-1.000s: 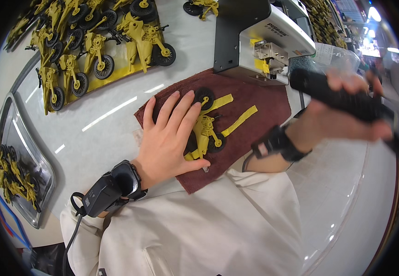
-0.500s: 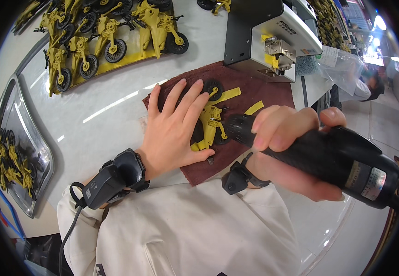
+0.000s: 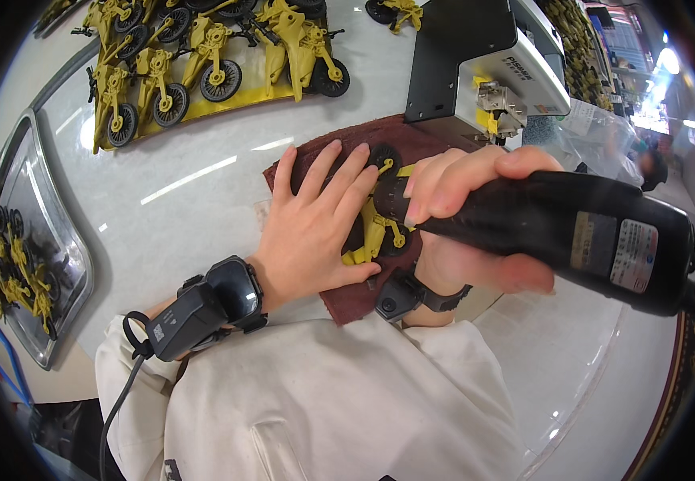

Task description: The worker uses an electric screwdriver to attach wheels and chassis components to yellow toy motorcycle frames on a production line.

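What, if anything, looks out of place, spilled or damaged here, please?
One yellow model motorcycle near the upper edge lies apart from the models on the yellow board, so it looks slightly astray. Nothing looks spilled. I cannot rule out damage to the partly hidden model under the left hand.

The toy motorbike is yellow with black wheels; the power tool black, the cloth maroon, the shirt plain cream.
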A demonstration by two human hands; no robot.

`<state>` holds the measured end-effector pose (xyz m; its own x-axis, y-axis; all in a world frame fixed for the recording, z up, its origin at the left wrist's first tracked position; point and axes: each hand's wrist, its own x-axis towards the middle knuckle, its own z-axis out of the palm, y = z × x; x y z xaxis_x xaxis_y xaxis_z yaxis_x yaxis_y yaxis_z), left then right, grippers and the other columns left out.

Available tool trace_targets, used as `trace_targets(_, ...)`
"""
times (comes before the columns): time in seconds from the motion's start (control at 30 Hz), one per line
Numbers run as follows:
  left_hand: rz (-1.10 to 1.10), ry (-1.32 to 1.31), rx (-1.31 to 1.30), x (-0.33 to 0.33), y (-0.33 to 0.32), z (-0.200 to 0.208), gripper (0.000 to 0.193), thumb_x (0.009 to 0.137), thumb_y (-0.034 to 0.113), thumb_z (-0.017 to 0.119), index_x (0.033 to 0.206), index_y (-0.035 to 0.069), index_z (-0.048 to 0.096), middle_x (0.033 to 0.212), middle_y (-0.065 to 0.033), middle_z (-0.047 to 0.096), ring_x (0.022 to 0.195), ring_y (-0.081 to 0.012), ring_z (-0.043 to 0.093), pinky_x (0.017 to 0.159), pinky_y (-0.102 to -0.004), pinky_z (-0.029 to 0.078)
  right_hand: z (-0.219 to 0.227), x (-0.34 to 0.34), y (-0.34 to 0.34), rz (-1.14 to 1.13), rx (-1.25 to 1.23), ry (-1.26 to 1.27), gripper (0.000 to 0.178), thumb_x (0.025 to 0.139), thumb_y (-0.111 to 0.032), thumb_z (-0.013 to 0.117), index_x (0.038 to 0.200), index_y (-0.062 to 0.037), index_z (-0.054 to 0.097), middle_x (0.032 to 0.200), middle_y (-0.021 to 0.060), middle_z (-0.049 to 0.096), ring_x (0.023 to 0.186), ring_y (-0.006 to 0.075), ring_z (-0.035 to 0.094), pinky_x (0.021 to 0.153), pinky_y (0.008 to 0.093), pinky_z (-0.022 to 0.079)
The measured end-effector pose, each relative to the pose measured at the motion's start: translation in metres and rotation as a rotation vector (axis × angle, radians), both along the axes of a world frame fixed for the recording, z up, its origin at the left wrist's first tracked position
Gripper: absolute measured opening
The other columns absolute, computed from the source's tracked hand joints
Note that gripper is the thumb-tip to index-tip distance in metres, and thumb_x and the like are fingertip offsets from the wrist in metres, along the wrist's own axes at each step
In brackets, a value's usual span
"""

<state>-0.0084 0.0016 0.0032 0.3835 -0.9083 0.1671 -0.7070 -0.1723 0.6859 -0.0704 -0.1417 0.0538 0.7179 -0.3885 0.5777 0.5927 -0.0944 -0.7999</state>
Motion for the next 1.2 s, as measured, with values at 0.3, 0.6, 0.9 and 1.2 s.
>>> trace_targets(0.3, -0.044, -0.056, 0.016, 0.0, -0.003, -0.003, 0.094, 0.058, 0.053, 0.077, 0.132, 0.005, 0.044, 0.142, -0.0122, 0.037, 0.132, -0.034, 0.032, 0.107, -0.0582, 0.017, 0.052, -0.029, -0.022, -0.39, 0.038, -0.127, 0.087, 0.076, -0.08, 0.044, 0.118, -0.0027, 0.048, 0.066, 0.0054, 0.052, 0.049, 0.018, 0.049, 0.051, 0.0329, 0.044)
trace_targets(0.6, -0.051, -0.056, 0.04, 0.001, -0.001, 0.001, 0.097, 0.057, 0.056, 0.077, 0.13, 0.003, 0.042, 0.142, -0.0142, 0.037, 0.132, -0.0374, 0.03, 0.107, -0.0595, 0.015, 0.072, 0.01, -0.085, -0.889, -0.144, 0.031, 0.08, 0.08, -0.076, 0.044, 0.111, -0.0029, 0.043, 0.058, 0.0082, 0.051, 0.043, 0.0199, 0.048, 0.043, 0.032, 0.044)
trace_targets(0.9, -0.056, -0.092, 0.041, 0.002, 0.001, 0.001, 0.096, 0.059, 0.058, 0.074, 0.131, 0.003, 0.043, 0.143, -0.0141, 0.037, 0.131, -0.037, 0.032, 0.106, -0.0589, 0.017, 0.044, -0.015, -0.017, -0.189, 0.013, -0.116, 0.092, 0.079, -0.08, 0.036, 0.126, -0.0009, 0.039, 0.066, 0.0115, 0.053, 0.045, 0.0229, 0.049, 0.048, 0.0391, 0.042)
trace_targets(1.2, -0.048, -0.099, 0.039, 0.0, 0.0, -0.003, 0.095, 0.059, 0.058, 0.073, 0.131, 0.004, 0.044, 0.142, -0.0138, 0.037, 0.131, -0.0365, 0.031, 0.106, -0.0594, 0.016, 0.023, 0.007, -0.021, -0.243, 0.085, 0.005, 0.093, 0.077, -0.081, 0.04, 0.124, -0.0012, 0.036, 0.069, 0.012, 0.057, 0.046, 0.024, 0.051, 0.049, 0.0374, 0.043)
